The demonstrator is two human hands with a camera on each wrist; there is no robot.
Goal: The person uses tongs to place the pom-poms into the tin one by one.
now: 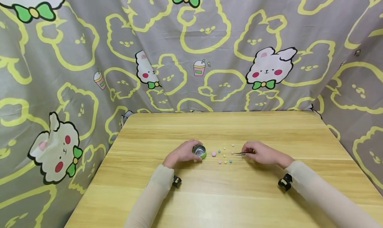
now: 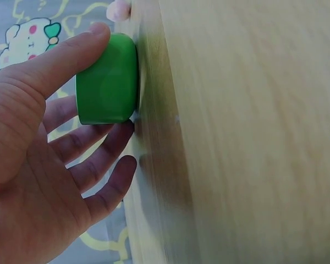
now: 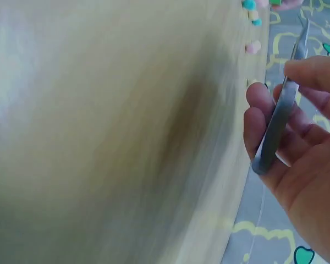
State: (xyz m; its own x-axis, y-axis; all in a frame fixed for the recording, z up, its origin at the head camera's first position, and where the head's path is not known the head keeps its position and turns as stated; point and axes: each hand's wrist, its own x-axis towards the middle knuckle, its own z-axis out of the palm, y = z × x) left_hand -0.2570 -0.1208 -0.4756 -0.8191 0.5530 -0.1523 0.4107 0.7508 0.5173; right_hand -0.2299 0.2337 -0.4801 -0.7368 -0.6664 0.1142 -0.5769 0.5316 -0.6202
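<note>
We see a smooth desk (image 1: 227,194) made of pale yellow wood with long straight grain lines. Behind it hangs a soft grey cloth (image 1: 89,55) with yellow bear outlines and white bunnies on it.

Near the middle of the desk stands a little round tin (image 1: 199,151). It is green on the outside and shiny silver inside, and it is open at the top. The left hand (image 1: 182,153) holds it, with the thumb on one side and the fingers curled round the other side. The left wrist view shows the green wall is smooth and rounded.

At 3 o'clock from the tin lie small round beads (image 1: 224,154) in pink, yellow, and blue-green. The biggest pink one lies just beside the tin. The others are spread out a little, apart from each other.

At 3 o'clock from the beads rests the right hand (image 1: 261,153). It pinches thin grey metal tweezers (image 1: 243,152) between thumb and fingers. The tweezers are flat and long, and their pointed tip aims at 9 o'clock, close to the beads.

Both arms wear thin beige sleeves (image 1: 155,194).
</note>
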